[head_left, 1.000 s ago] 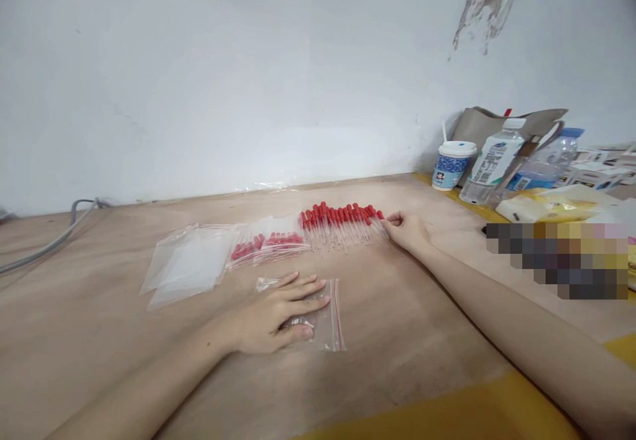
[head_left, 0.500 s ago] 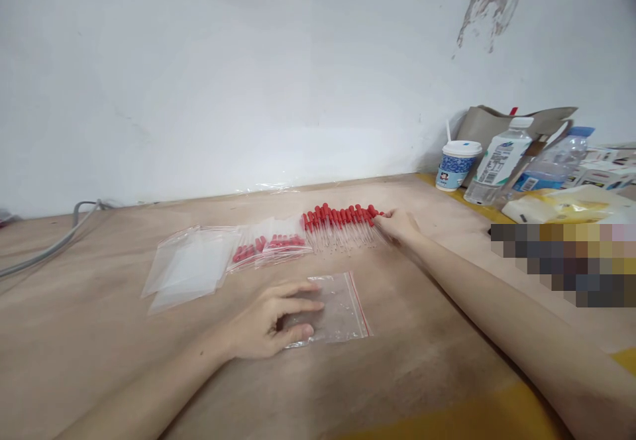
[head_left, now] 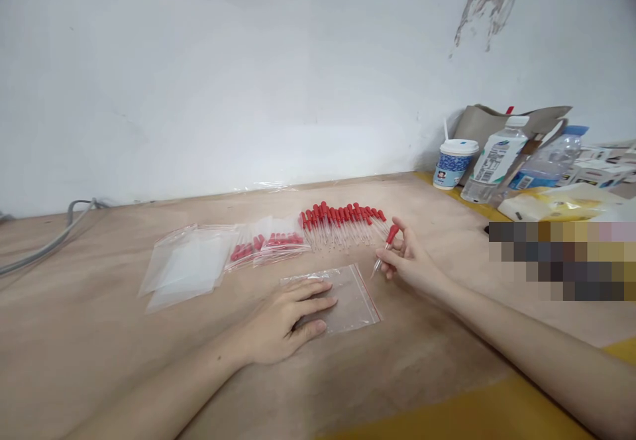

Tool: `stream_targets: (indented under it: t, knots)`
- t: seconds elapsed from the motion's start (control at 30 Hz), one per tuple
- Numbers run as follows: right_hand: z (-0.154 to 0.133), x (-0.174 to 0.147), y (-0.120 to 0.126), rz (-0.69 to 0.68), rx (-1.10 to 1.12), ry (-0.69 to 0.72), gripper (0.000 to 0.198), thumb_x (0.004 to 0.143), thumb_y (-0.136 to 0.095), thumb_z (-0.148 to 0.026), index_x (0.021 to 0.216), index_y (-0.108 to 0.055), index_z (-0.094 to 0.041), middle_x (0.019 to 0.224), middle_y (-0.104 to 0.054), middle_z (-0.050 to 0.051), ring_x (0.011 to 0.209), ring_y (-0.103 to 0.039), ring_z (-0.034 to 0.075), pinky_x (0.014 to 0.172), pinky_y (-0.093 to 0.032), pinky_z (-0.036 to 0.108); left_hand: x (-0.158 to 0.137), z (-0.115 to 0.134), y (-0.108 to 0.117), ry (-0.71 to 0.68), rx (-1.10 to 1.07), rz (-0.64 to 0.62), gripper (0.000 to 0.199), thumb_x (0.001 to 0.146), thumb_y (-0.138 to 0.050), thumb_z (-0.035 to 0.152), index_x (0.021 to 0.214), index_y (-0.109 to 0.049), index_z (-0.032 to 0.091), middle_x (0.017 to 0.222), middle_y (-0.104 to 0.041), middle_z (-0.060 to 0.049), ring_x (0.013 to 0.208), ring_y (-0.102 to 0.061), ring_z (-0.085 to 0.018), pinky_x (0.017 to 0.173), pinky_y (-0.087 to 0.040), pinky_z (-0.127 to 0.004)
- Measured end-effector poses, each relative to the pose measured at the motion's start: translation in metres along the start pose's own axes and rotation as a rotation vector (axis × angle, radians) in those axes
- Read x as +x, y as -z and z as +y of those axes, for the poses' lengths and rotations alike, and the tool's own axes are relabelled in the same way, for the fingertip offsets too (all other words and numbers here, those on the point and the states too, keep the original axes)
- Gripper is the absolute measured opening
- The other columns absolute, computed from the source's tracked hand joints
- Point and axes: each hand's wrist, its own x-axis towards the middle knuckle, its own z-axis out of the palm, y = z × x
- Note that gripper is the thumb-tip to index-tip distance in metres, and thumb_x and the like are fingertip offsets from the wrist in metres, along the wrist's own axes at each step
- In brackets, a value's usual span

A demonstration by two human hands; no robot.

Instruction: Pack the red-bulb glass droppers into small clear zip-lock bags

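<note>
My left hand [head_left: 293, 317] lies with fingers spread on a clear zip bag [head_left: 352, 301], whose red-striped edge points right. Between the thumb and fingers of my right hand [head_left: 405, 254] is a glass dropper [head_left: 391, 236] with a red rubber bulb, its thin tip slanting down toward the table. Just behind, a row of red-bulbed droppers [head_left: 340, 216] lies side by side, bulbs toward the wall. Left of that row, zip bags holding droppers [head_left: 268, 242] overlap one another. A stack of flat zip bags [head_left: 191, 264] lies farther left.
At the back right stand a paper cup [head_left: 454, 164] with a straw, a labelled plastic bottle [head_left: 497, 158] and a blue-capped bottle [head_left: 551, 158] beside a grey bag. A yellow-and-white package [head_left: 551, 203] lies before them. A grey cable [head_left: 59, 241] runs along the left.
My right hand has drawn a dropper out of the right end of the row and brought it nearer. My left hand and the bag beneath it have shifted slightly right.
</note>
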Motion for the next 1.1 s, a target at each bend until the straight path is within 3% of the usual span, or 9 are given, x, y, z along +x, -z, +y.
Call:
stream_targets:
  t: [0.23,0.4,0.5,0.6,0.7,0.87,1.0,1.1]
  knots:
    - [0.002,-0.010,-0.010,-0.008,0.066,-0.076,0.075,0.070,-0.063,-0.025,0.129,-0.016,-0.026,0.069,-0.051,-0.006,0.053,-0.057,0.010,0.050,-0.050,0.024,0.000,0.001,0.001,-0.013,-0.005,0.008,0.043,0.091,-0.043,0.034,0.132,-0.039,0.028,0.138,-0.039,-0.003,0.126,-0.037,-0.022,0.103,-0.032,-0.042]
    - [0.005,-0.010,0.000,-0.227,0.196,-0.232,0.037,0.074,-0.061,-0.037,0.103,-0.044,-0.022,0.077,-0.059,-0.001,0.067,-0.062,0.012,0.069,-0.051,0.029,0.000,0.002,0.001,0.003,-0.020,0.020,0.051,0.090,-0.045,0.033,0.137,-0.029,0.027,0.140,-0.036,-0.006,0.126,-0.037,-0.023,0.102,-0.033,-0.043]
    - [0.002,-0.005,0.016,-0.472,0.051,-0.288,0.028,0.070,-0.067,-0.035,0.087,-0.057,-0.016,0.080,-0.062,0.002,0.070,-0.060,0.010,0.072,-0.048,0.026,-0.001,0.002,0.001,0.006,-0.026,0.019,0.052,0.090,-0.045,0.033,0.138,-0.027,0.026,0.140,-0.035,-0.006,0.126,-0.036,-0.023,0.102,-0.033,-0.043]
    - [-0.004,-0.003,0.027,-0.710,-0.101,-0.220,0.024,0.067,-0.070,-0.029,0.083,-0.061,-0.014,0.087,-0.061,0.003,0.075,-0.057,0.009,0.072,-0.045,0.024,-0.001,0.002,0.001,0.000,-0.017,0.020,0.051,0.090,-0.043,0.033,0.138,-0.027,0.026,0.140,-0.036,-0.006,0.126,-0.036,-0.022,0.102,-0.032,-0.043]
    - [-0.007,-0.004,0.026,-0.732,-0.068,-0.064,0.018,0.065,-0.072,-0.023,0.075,-0.060,-0.014,0.096,-0.056,0.002,0.086,-0.055,0.009,0.075,-0.043,0.023,0.000,0.003,0.002,-0.005,-0.006,0.021,0.049,0.090,-0.043,0.033,0.137,-0.029,0.026,0.138,-0.038,-0.005,0.126,-0.037,-0.022,0.103,-0.032,-0.042]
    - [-0.003,-0.009,0.013,-0.800,0.058,-0.114,0.022,0.068,-0.069,-0.026,0.078,-0.053,-0.016,0.100,-0.055,0.003,0.069,-0.056,0.006,0.063,-0.046,0.023,0.001,0.004,0.002,0.001,0.002,0.024,0.049,0.090,-0.043,0.032,0.137,-0.030,0.025,0.137,-0.040,-0.006,0.124,-0.038,-0.022,0.102,-0.033,-0.041]
    - [0.000,-0.006,0.014,-0.810,-0.089,-0.187,0.027,0.069,-0.068,-0.032,0.080,-0.049,-0.016,0.070,-0.060,-0.002,0.058,-0.056,0.007,0.054,-0.044,0.020,-0.001,0.001,0.000,-0.025,-0.068,0.080,0.044,0.091,-0.043,0.029,0.134,-0.036,0.025,0.136,-0.041,-0.007,0.124,-0.039,-0.022,0.101,-0.035,-0.041]
    - [-0.001,-0.003,0.016,-0.763,-0.263,-0.231,0.028,0.068,-0.069,-0.035,0.082,-0.053,-0.015,0.054,-0.055,-0.006,0.041,-0.046,0.004,0.041,-0.036,0.016,-0.003,-0.002,0.002,-0.074,-0.134,0.113,0.038,0.088,-0.047,0.027,0.126,-0.048,0.024,0.130,-0.048,-0.007,0.119,-0.045,-0.022,0.100,-0.037,-0.040]
